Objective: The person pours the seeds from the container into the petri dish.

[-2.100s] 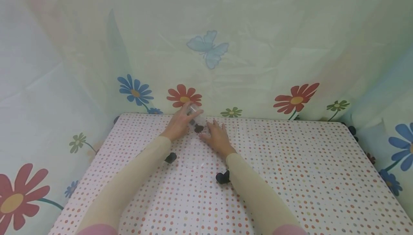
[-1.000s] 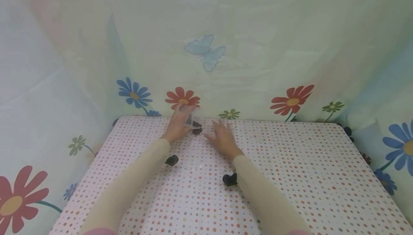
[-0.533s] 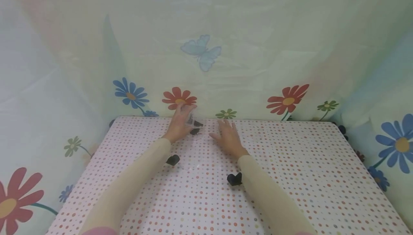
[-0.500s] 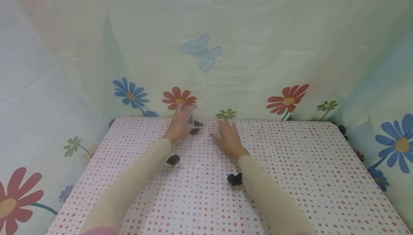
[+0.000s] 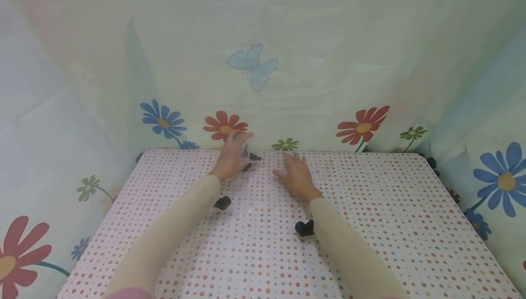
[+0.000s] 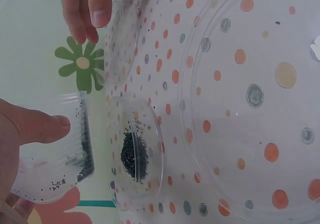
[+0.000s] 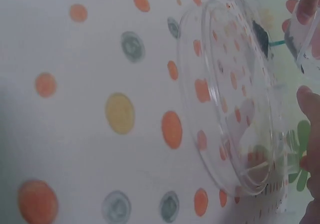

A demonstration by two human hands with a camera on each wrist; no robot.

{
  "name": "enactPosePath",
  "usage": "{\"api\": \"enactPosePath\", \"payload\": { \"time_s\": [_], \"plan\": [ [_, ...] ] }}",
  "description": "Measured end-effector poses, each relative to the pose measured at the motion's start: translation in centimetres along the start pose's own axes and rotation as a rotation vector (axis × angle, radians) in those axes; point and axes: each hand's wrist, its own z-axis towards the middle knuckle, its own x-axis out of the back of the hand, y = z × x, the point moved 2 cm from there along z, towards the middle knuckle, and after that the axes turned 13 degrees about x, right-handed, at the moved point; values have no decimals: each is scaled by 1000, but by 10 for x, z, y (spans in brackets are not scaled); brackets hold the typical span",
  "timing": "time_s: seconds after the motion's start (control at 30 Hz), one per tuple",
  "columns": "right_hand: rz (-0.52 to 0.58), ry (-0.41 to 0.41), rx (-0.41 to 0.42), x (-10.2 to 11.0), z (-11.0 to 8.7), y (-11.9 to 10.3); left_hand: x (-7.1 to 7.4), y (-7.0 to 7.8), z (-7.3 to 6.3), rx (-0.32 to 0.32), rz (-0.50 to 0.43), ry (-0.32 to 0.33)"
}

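Observation:
My left hand grips a clear plastic cup, its thumb against the wall. Black granules lie along the side of the cup that faces the table, and some cling elsewhere inside. Beside and below the cup is a small clear round dish with a heap of black granules in it. My right hand is to the right of that dish, fingers loosely spread and holding nothing. In the left wrist view its fingertips hang near another clear round dish.
A larger clear dish sits nearer to me on the dotted tabletop. Black wrist mounts project beneath the forearms. A flowered curtain rises behind the table's back edge and along both sides.
My right hand has moved right, away from the cup and the heap. The left hand still grips the cup, which is turned differently and shows fewer granules. The head view has shifted slightly.

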Motion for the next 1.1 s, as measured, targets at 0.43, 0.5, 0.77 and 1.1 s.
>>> {"api": "enactPosePath", "payload": {
  "time_s": [0.43, 0.5, 0.77, 1.1],
  "plan": [
    [-8, -28, -51, 5, -3, 2, -5, 8, 3, -17, 23, 6],
    [-2, -30, -58, 6, -4, 2, -5, 10, 3, -18, 19, 0],
    [-32, -60, -65, 6, -5, 4, -11, 14, 2, 0, 18, -17],
    [-60, -68, -74, 6, -8, 7, -16, 21, 1, -8, 52, -24]
  ]
}}
